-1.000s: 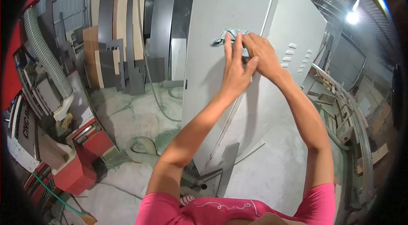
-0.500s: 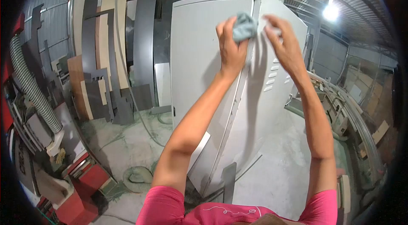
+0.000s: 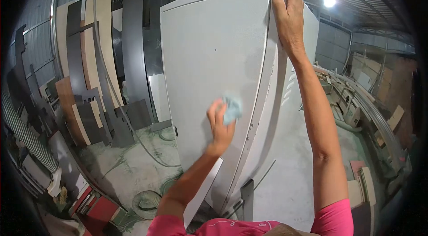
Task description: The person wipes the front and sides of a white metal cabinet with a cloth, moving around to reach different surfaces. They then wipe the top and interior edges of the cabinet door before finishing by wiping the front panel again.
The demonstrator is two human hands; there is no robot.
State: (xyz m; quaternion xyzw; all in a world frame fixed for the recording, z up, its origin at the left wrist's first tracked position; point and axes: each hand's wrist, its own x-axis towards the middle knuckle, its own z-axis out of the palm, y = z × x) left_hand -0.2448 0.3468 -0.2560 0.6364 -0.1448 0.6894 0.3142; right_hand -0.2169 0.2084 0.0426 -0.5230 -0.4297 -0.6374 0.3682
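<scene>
1. Boards (image 3: 89, 71) lean on the wall, well apart from both hands
2. The left hand (image 3: 218, 129) pinches a bunched cloth (image 3: 232, 109), pressing it low against the cabinet door (image 3: 214, 48)
3. The right hand (image 3: 290, 17), fingers together, lies flat over the door's top corner, probably bracing it

A cloth (image 3: 232, 109) sits on the cabinet (image 3: 209, 48) front; boards (image 3: 84, 57) lean on the wall (image 3: 40, 44) to its left; a hose (image 3: 147, 202), perhaps coiled, lies before them.
</scene>
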